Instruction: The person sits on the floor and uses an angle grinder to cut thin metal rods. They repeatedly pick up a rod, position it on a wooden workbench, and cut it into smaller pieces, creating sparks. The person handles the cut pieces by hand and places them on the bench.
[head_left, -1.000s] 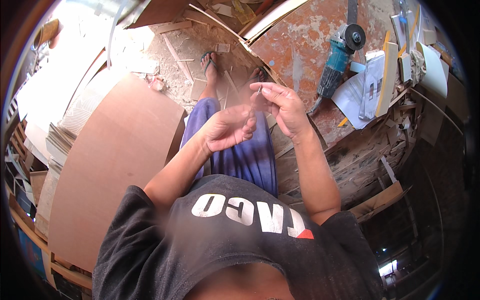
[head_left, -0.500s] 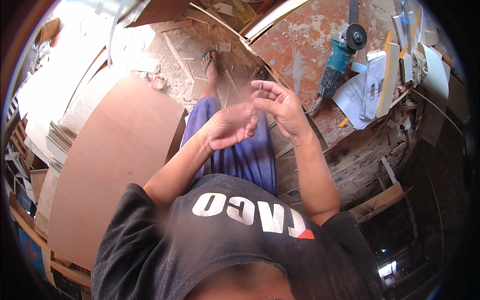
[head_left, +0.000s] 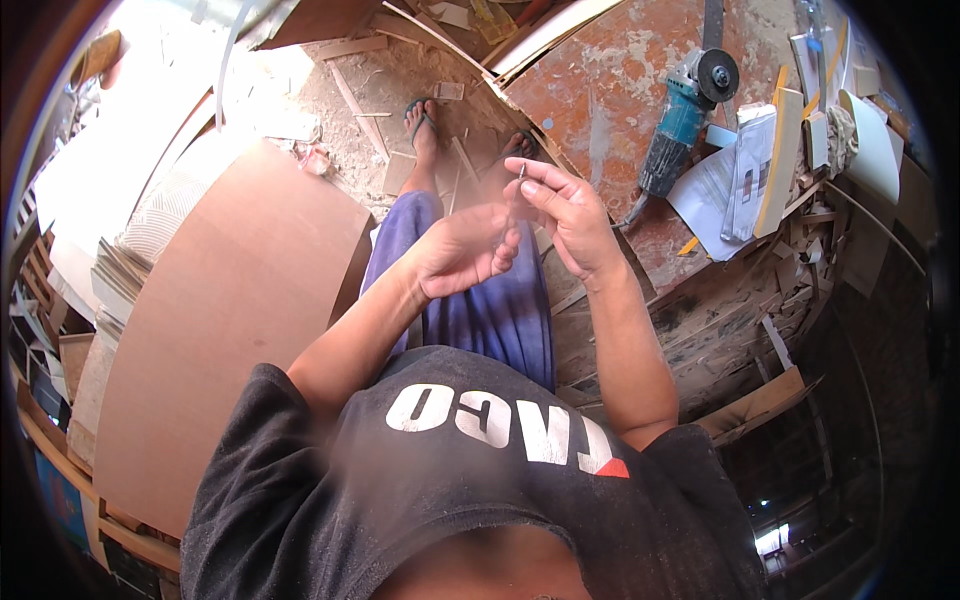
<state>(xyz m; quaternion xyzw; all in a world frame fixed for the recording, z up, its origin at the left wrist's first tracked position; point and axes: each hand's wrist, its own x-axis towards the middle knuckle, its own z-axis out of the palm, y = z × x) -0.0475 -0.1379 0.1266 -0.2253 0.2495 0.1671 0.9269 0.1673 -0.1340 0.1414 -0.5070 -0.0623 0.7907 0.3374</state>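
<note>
Small metal piece [head_left: 522,173] — pinched between thumb and fingers of the right hand [head_left: 567,215], above a littered floor [head_left: 417,73]. Left hand [head_left: 465,252] just beside, fingers curled, contents unclear. Risk: a slack fingertip grip could drop it among wood scraps [head_left: 352,100].

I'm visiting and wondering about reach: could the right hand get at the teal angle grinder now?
Probably yes, with a stretch: the right hand holds a small thin piece, but nothing visible blocks its way to the grinder.
</note>
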